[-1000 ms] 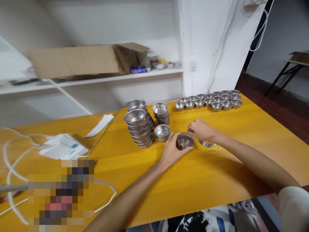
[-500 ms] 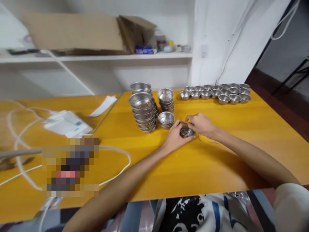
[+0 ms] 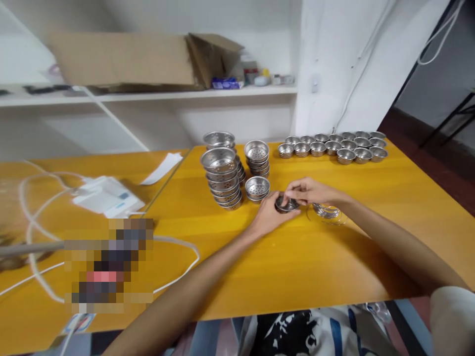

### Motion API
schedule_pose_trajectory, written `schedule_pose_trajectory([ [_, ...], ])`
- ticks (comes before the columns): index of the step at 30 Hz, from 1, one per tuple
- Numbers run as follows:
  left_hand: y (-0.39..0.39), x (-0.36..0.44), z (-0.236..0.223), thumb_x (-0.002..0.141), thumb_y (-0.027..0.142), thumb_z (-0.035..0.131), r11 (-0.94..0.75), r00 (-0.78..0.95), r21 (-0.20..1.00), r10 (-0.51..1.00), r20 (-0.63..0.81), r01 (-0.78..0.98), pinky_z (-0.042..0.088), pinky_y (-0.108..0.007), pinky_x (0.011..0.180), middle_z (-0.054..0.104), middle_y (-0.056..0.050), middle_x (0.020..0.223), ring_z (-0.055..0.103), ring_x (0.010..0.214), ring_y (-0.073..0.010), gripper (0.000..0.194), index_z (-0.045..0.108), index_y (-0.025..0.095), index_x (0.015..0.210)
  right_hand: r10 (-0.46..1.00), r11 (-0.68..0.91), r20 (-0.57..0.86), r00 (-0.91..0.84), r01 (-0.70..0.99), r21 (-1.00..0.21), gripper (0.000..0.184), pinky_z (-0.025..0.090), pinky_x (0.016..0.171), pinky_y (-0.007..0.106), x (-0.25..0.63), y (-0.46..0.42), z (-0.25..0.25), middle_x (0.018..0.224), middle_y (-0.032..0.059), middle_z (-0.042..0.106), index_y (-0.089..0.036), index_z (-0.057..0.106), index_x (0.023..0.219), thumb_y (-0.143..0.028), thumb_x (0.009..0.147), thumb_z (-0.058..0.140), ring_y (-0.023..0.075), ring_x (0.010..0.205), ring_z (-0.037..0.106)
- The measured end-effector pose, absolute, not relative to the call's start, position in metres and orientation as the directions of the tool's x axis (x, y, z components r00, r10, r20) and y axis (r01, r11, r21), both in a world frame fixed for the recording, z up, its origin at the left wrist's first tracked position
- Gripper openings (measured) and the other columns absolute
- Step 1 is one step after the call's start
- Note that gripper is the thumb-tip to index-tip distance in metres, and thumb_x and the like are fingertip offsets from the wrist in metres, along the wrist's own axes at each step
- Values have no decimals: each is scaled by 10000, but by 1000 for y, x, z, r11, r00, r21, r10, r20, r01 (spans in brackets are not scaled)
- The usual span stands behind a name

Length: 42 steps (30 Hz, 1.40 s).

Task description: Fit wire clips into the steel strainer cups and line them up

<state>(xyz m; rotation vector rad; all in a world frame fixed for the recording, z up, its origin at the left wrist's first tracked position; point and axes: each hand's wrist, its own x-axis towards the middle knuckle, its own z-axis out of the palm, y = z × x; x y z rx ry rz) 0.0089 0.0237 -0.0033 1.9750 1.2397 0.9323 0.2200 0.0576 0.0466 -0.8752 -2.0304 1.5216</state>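
Note:
My left hand (image 3: 269, 215) is closed around the side of a small perforated metal cup (image 3: 287, 207) that rests on the table. My right hand (image 3: 308, 192) hangs over the cup's far right side, its thumb and fingers pinched together inside or just above the opening. What the pinch holds, if anything, is too small to make out. Under the right wrist lies a loose coil of thin silvery wire (image 3: 326, 211). Just behind my left hand stands a short stack of perforated cups (image 3: 257, 188).
Tall stacks of larger perforated cups (image 3: 220, 170) and a medium stack (image 3: 257, 151) stand at the back left. Rows of small metal cups (image 3: 318, 148) line the far right edge. A white power strip (image 3: 107, 197) with cables lies left. Cardboard box (image 3: 126, 59) on the shelf.
My right hand has shifted from the cup's far right rim to over its opening, fingers now pinched downward. The wire coil shows more fully. My view has tilted up slightly.

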Motion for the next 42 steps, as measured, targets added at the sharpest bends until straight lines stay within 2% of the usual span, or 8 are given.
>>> schedule_pose_trajectory([
  [5,21,11,3,746,413,922,-383,357,803,905,229,456,521,-345,803,671,-24,946,654,865,-207,406,624,202,924,676,251,1,-737,230,-940,618,459,647,255,219,63,33,868,48,737,-169,639,923,-772,876,765,140,742,616],
  [10,21,12,4,753,408,920,-349,370,830,910,189,434,513,-347,805,684,-35,936,653,859,-209,389,651,188,926,627,317,18,-779,234,-919,583,382,638,254,226,63,39,777,-18,581,-177,598,872,-747,977,664,117,706,489],
  [14,25,9,1,739,387,924,-338,390,859,903,181,384,515,-366,857,701,-43,997,668,907,-223,416,673,188,1005,542,332,35,-839,176,-927,529,359,680,268,225,63,42,783,-33,496,-169,602,832,-663,1007,678,113,726,442],
  [22,26,7,1,720,343,898,-366,397,844,895,204,393,504,-371,868,667,-25,948,650,902,-223,367,636,198,934,590,306,47,-806,169,-937,539,296,630,268,218,59,27,737,-48,468,-168,582,803,-661,981,710,103,674,397],
  [28,26,8,1,718,357,884,-383,387,819,896,218,427,500,-339,784,639,-14,912,620,824,-195,366,613,200,908,598,322,91,-796,134,-937,564,322,629,261,212,56,26,736,-42,502,-174,577,790,-694,968,702,101,665,405],
  [34,25,8,-1,754,351,879,-405,388,798,891,235,446,526,-349,821,675,-24,919,642,844,-199,331,632,192,907,628,259,4,-778,204,-944,599,334,580,250,214,58,32,722,-20,574,-168,636,817,-753,928,697,105,637,457],
  [38,21,8,2,752,349,918,-467,358,738,878,319,488,554,-398,920,724,-60,999,686,964,-251,358,668,192,954,792,137,-73,-606,292,-947,479,281,494,235,220,62,37,681,-39,614,-177,694,1037,-611,868,807,100,551,467],
  [42,15,7,3,796,336,919,-577,355,686,816,457,443,546,-443,1052,757,-93,1190,702,1149,-290,426,689,219,1135,900,105,-100,-424,434,-895,431,281,486,214,221,62,39,577,-100,551,-193,632,975,-340,727,952,75,501,443],
])
